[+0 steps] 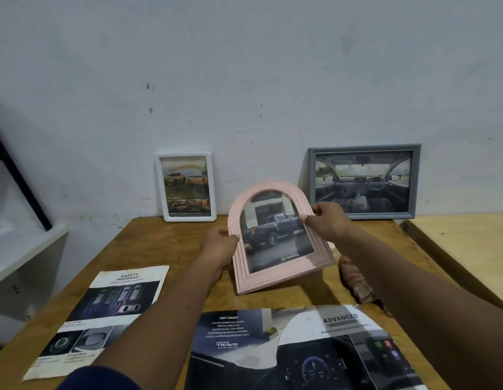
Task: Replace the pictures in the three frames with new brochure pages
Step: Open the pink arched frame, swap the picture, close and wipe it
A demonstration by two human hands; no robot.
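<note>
A pink arched frame (pixel 284 266) with a picture of a dark pickup truck is held tilted above the wooden table (pixel 166 243). My left hand (pixel 219 249) grips its left edge and my right hand (pixel 327 220) grips its right edge. A white frame (pixel 187 186) showing yellow trucks leans on the wall at the back left. At the back right a grey frame (pixel 363 181) shows a car interior. A "Safety" brochure page (pixel 104 313) lies at the front left. An "Advanced" brochure spread (pixel 301 350) with cut-out parts lies at the front.
A crumpled reddish piece (pixel 354 280) lies on the table under my right forearm. A second, lighter table (pixel 470 249) adjoins on the right. A white shelf (pixel 25 249) and a black bar (pixel 16 175) stand at the left. The wall is close behind the frames.
</note>
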